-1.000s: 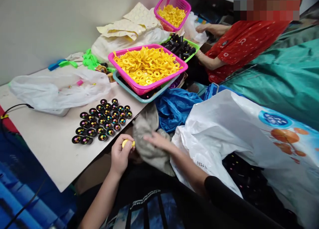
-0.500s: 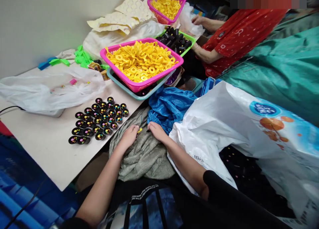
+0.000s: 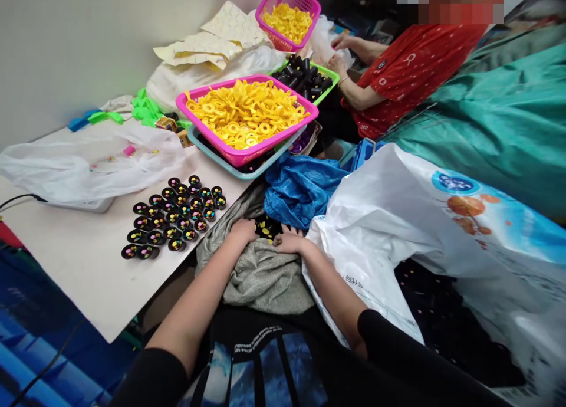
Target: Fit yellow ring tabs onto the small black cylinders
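A grey-green woven sack rises in front of my body with its mouth spread apart. Inside show black and yellow pieces, too small to make out fully. My left hand is closed on the left side of the sack's rim, its fingertips partly hidden. At the right side, my right hand grips the rim, fingers bent over the edge and partly hidden. Left of the sack, several black cups with coloured dots inside stand grouped on the white table.
A pink basket of yellow ring pieces rests on a blue-grey tray. A blue bag and a large white sack stand to the right. A person in red works beyond, near a green basket.
The sack's mouth has opened, and the pieces inside now show. My hands have moved slightly, each on its side of the rim. The other person's hands have come closer together.
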`<action>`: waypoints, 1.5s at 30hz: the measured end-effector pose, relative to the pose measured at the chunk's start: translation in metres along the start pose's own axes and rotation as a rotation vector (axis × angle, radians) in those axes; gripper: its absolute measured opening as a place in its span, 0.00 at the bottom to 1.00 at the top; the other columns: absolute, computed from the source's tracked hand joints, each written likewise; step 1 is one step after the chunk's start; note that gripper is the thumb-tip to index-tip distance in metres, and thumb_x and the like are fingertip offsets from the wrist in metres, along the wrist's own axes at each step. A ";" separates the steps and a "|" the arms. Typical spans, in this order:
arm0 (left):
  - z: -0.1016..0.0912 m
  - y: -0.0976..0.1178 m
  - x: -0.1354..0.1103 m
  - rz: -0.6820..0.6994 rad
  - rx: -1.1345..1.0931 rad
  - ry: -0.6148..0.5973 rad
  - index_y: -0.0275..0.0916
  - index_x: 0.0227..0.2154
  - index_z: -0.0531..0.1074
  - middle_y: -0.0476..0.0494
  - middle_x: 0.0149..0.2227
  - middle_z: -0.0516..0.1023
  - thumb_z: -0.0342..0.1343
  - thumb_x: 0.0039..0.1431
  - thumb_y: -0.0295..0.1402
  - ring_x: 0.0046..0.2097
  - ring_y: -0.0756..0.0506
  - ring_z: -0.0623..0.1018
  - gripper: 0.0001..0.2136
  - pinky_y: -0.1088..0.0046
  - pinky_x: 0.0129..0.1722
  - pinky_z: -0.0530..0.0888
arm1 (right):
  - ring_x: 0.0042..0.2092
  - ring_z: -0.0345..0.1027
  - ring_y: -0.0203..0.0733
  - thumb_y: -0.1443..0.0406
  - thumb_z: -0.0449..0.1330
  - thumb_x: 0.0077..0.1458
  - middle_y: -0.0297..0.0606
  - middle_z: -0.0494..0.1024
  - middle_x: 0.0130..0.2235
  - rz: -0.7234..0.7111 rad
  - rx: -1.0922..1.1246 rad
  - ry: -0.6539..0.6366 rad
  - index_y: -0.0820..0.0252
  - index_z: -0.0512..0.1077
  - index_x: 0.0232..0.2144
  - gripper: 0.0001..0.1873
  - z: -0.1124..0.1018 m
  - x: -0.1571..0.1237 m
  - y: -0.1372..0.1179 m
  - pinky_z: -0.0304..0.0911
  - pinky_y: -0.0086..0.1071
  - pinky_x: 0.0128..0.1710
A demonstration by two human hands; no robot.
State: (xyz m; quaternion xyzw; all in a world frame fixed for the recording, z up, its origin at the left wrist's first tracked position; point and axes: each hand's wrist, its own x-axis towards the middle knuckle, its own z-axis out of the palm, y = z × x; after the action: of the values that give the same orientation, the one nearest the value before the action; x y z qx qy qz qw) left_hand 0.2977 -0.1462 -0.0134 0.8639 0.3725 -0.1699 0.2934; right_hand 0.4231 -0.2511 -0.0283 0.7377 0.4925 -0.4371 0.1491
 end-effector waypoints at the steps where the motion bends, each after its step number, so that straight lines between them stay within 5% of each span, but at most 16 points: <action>1: 0.003 -0.004 0.002 -0.010 0.022 0.009 0.36 0.59 0.64 0.27 0.58 0.67 0.61 0.48 0.28 0.60 0.33 0.69 0.32 0.61 0.56 0.68 | 0.70 0.28 0.67 0.54 0.60 0.51 0.39 0.43 0.71 0.006 0.006 0.009 0.49 0.75 0.50 0.24 0.000 0.000 0.000 0.27 0.60 0.63; 4: 0.010 -0.006 0.003 -0.036 0.065 0.035 0.37 0.66 0.50 0.23 0.67 0.50 0.63 0.47 0.30 0.64 0.30 0.62 0.43 0.59 0.59 0.66 | 0.70 0.29 0.65 0.56 0.61 0.51 0.40 0.43 0.71 0.002 0.023 0.024 0.46 0.71 0.56 0.28 0.004 -0.001 0.000 0.28 0.59 0.64; 6: 0.013 -0.003 0.003 -0.049 0.080 0.045 0.35 0.67 0.48 0.22 0.67 0.47 0.63 0.47 0.31 0.65 0.29 0.61 0.45 0.58 0.60 0.65 | 0.70 0.30 0.64 0.55 0.61 0.51 0.41 0.43 0.71 -0.008 0.032 0.028 0.45 0.68 0.58 0.31 0.007 -0.002 0.001 0.29 0.59 0.64; 10: 0.017 0.001 0.001 -0.043 0.090 0.065 0.33 0.64 0.55 0.25 0.64 0.57 0.61 0.49 0.31 0.66 0.31 0.59 0.38 0.60 0.62 0.62 | 0.70 0.33 0.62 0.54 0.60 0.52 0.40 0.45 0.71 -0.015 0.039 0.047 0.44 0.67 0.59 0.30 0.012 -0.001 0.002 0.31 0.57 0.64; 16: 0.024 0.000 0.005 -0.072 0.062 0.012 0.29 0.43 0.76 0.27 0.47 0.76 0.58 0.56 0.32 0.53 0.36 0.75 0.14 0.59 0.54 0.70 | 0.69 0.37 0.64 0.53 0.50 0.61 0.48 0.48 0.70 0.064 0.035 0.161 0.52 0.66 0.60 0.27 0.017 0.003 -0.005 0.36 0.58 0.63; 20: 0.022 0.002 -0.004 0.003 -0.022 0.114 0.30 0.40 0.77 0.29 0.43 0.78 0.54 0.60 0.31 0.49 0.39 0.77 0.11 0.62 0.52 0.72 | 0.61 0.60 0.58 0.58 0.50 0.61 0.52 0.68 0.60 0.006 0.015 0.139 0.59 0.72 0.54 0.23 0.009 -0.012 -0.011 0.54 0.48 0.57; 23: 0.016 -0.005 -0.033 0.108 -0.121 0.266 0.35 0.43 0.77 0.36 0.45 0.78 0.48 0.65 0.34 0.51 0.43 0.76 0.14 0.68 0.55 0.69 | 0.51 0.71 0.52 0.62 0.48 0.62 0.51 0.77 0.51 -0.100 -0.009 0.143 0.63 0.74 0.49 0.20 -0.010 -0.030 -0.021 0.62 0.38 0.49; 26: 0.016 -0.024 -0.079 0.135 -0.238 0.495 0.39 0.45 0.74 0.42 0.46 0.77 0.41 0.68 0.34 0.50 0.49 0.74 0.16 0.73 0.54 0.68 | 0.51 0.71 0.51 0.61 0.47 0.63 0.50 0.77 0.51 -0.206 0.005 0.291 0.63 0.72 0.51 0.21 -0.037 -0.045 -0.043 0.61 0.38 0.49; 30: 0.031 -0.065 -0.138 0.009 -0.500 1.185 0.37 0.33 0.72 0.43 0.33 0.74 0.49 0.64 0.35 0.38 0.48 0.73 0.09 0.72 0.39 0.71 | 0.52 0.68 0.50 0.61 0.55 0.60 0.46 0.78 0.50 -0.494 0.133 0.647 0.61 0.74 0.48 0.17 -0.059 -0.056 -0.095 0.58 0.39 0.53; 32: 0.042 -0.084 -0.159 -0.134 -0.517 1.331 0.37 0.30 0.69 0.45 0.30 0.70 0.51 0.62 0.35 0.33 0.49 0.70 0.09 0.73 0.34 0.69 | 0.50 0.68 0.48 0.62 0.57 0.60 0.45 0.79 0.46 -0.688 0.182 0.647 0.60 0.76 0.43 0.13 -0.053 -0.059 -0.125 0.59 0.39 0.53; 36: 0.067 -0.104 -0.182 -0.122 -0.559 1.176 0.37 0.28 0.68 0.47 0.27 0.71 0.50 0.61 0.37 0.29 0.49 0.71 0.11 0.74 0.31 0.69 | 0.41 0.71 0.43 0.63 0.57 0.60 0.40 0.80 0.38 -1.122 0.231 0.288 0.57 0.78 0.39 0.10 -0.011 -0.062 -0.171 0.62 0.35 0.44; 39: 0.086 -0.104 -0.185 -0.048 -0.600 1.062 0.38 0.25 0.68 0.46 0.25 0.72 0.50 0.60 0.41 0.29 0.47 0.73 0.13 0.73 0.29 0.70 | 0.38 0.70 0.41 0.65 0.59 0.58 0.39 0.78 0.36 -1.210 0.150 0.171 0.58 0.79 0.36 0.07 0.024 -0.058 -0.180 0.62 0.33 0.40; 42: 0.100 -0.102 -0.180 -0.101 -0.683 0.998 0.39 0.28 0.70 0.46 0.27 0.75 0.48 0.62 0.41 0.31 0.46 0.75 0.13 0.72 0.31 0.72 | 0.36 0.71 0.41 0.65 0.59 0.57 0.38 0.79 0.33 -1.158 0.286 0.207 0.58 0.79 0.34 0.07 0.037 -0.050 -0.169 0.63 0.32 0.38; 45: 0.109 -0.102 -0.169 -0.100 -0.689 0.897 0.39 0.28 0.71 0.47 0.26 0.74 0.48 0.62 0.43 0.29 0.47 0.75 0.14 0.74 0.29 0.71 | 0.32 0.71 0.39 0.61 0.56 0.60 0.36 0.78 0.28 -1.137 0.544 0.484 0.58 0.77 0.28 0.13 0.011 -0.048 -0.146 0.63 0.31 0.34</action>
State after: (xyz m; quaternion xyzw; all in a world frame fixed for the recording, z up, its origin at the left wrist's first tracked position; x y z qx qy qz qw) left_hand 0.1017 -0.2507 -0.0497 0.6870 0.5352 0.3314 0.3630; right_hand 0.2857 -0.2182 0.0346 0.4523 0.6959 -0.3784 -0.4099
